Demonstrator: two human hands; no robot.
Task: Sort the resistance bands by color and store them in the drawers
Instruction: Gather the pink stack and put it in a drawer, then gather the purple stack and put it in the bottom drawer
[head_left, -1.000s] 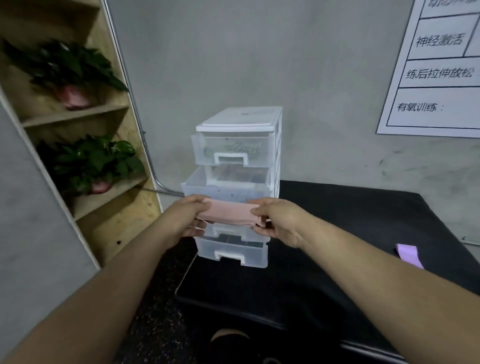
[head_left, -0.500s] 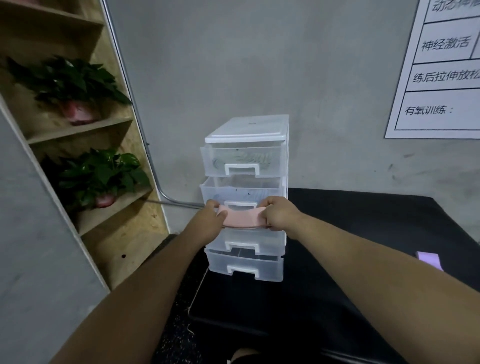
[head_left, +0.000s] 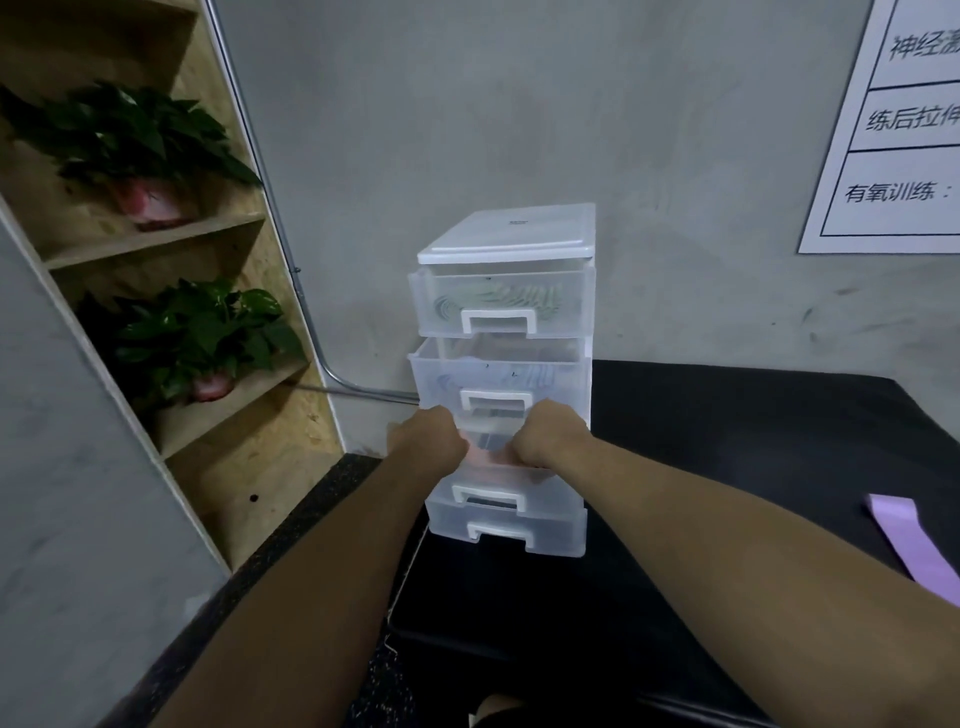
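A clear plastic drawer unit (head_left: 506, 234) stands on the black padded surface against the wall. Its top drawer (head_left: 501, 306) holds greenish bands, the second drawer (head_left: 498, 379) bluish ones. My left hand (head_left: 428, 439) and right hand (head_left: 550, 434) each hold one end of a pink resistance band (head_left: 488, 457) and have it down inside the pulled-out third drawer (head_left: 506, 488). Only a small pink patch shows between my fists. The bottom drawer (head_left: 506, 530) sits slightly out. A purple band (head_left: 906, 535) lies on the black surface at the right.
A wooden shelf (head_left: 156, 239) with two potted plants (head_left: 197, 338) stands to the left of the drawers. A metal conduit (head_left: 311, 322) runs down the grey wall. A printed poster (head_left: 904, 130) hangs at the upper right. The black surface (head_left: 727, 441) stretches right of the drawers.
Both hands have gone forward and down with the pink band, from in front of the second drawer into the open third drawer. The band is now mostly hidden between my fists.
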